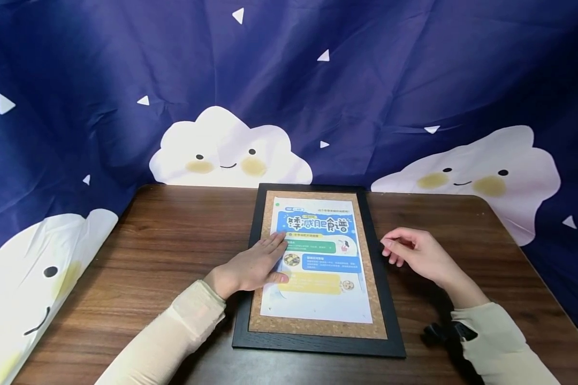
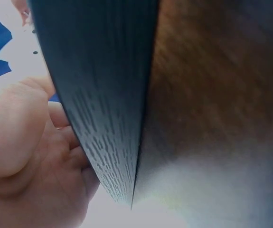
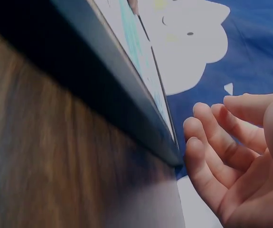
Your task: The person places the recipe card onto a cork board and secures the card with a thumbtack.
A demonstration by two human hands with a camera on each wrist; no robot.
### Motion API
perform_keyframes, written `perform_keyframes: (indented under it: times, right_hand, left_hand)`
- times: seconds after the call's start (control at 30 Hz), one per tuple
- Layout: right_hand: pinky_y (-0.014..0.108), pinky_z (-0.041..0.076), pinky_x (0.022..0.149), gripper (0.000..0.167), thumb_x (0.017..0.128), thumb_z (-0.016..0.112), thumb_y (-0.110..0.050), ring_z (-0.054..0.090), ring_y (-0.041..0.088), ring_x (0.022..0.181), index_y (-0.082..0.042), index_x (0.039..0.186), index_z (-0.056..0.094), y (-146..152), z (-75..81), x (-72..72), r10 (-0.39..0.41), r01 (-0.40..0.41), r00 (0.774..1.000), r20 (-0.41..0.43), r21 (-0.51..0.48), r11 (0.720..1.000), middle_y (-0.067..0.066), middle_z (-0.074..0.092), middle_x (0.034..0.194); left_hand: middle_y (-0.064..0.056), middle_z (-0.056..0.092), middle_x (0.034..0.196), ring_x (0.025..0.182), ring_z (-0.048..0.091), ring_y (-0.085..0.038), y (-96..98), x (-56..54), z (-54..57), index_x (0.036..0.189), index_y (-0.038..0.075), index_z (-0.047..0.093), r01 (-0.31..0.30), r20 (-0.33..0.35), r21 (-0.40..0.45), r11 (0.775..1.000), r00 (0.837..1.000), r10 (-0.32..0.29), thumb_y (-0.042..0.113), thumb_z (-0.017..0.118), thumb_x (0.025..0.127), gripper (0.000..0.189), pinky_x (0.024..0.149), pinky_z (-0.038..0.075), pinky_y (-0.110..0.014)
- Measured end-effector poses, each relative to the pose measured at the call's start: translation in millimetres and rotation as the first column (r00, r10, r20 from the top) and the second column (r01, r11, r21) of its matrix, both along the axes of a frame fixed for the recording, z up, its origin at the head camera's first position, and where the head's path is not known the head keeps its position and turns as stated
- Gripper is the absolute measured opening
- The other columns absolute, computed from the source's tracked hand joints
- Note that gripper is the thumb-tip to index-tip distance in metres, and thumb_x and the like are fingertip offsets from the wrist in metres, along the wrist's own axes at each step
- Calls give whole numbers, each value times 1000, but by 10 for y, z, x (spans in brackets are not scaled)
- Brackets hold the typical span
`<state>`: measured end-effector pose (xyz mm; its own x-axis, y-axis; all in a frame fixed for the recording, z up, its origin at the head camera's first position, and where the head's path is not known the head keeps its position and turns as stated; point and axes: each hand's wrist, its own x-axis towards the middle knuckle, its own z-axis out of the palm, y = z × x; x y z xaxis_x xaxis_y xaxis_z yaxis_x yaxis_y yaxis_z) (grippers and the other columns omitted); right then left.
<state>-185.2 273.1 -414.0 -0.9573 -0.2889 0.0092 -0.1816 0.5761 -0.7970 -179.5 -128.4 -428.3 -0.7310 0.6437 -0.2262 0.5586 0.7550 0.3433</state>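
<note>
A cork board [image 1: 318,329] in a black frame [image 1: 318,345] lies flat on the wooden table. On the cork is a printed sheet [image 1: 318,307] with blue, green and yellow blocks and a small green dot at its top left corner. My left hand [image 1: 255,264] rests across the frame's left side, its fingers spread straight over the sheet; from the left wrist, the hand [image 2: 32,156] shows beside the frame's edge [image 2: 96,118]. Just off the frame's right side, my right hand [image 1: 416,254] hovers with loosely bent fingers. Nothing is in that hand [image 3: 240,156] in the right wrist view.
The brown wooden table [image 1: 183,224] extends on both sides of the board. Behind it hangs a dark blue cloth [image 1: 270,64] with smiling clouds and white triangles. A black device [image 1: 438,334] is at the right sleeve's cuff.
</note>
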Motion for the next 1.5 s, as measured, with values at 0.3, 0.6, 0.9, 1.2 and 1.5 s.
perform_keyframes:
  times: [0.3,0.6,0.9,1.2,1.5]
  right_hand:
    - [30,62,62,29,113,60,-17,69,16,70,8,123,71,323,-91,55,-128,129,991,-23,43,991,18,76,93]
    - [28,60,56,27,112,59,-12,67,10,64,12,119,70,593,-181,72,-222,227,972,-83,64,972,15,76,87]
    - [26,56,54,22,109,64,-10,62,7,63,10,114,71,748,-269,52,-247,254,967,-61,164,953,11,74,85]
    - [26,50,59,24,104,74,-18,63,11,69,4,115,76,744,-303,-19,-236,244,970,-65,320,916,7,75,86]
    - [31,45,67,16,103,75,-19,58,18,77,-3,106,80,716,-315,-61,-222,232,972,-70,388,892,5,73,86]
  left_hand:
    - [-24,11,180,170,11,-38,15,-10,-2,168,-6,25,2,6,-1,1000,1000,-2,48,59,109,87,138,17,-52]
    - [-24,11,180,170,11,-38,2,0,6,168,-7,25,-1,5,6,1000,1000,1,48,60,109,88,138,17,-53]
    - [-25,13,180,169,12,-39,5,3,8,168,-8,26,7,-14,7,1000,1000,-7,47,60,109,87,138,18,-53]
    - [-24,12,180,169,12,-39,0,4,8,168,-7,25,-3,-2,17,1000,1000,3,47,60,109,87,138,18,-53]
    - [-24,13,180,169,12,-39,6,8,7,168,-8,26,-4,-1,17,1000,1000,4,47,61,108,88,138,17,-53]
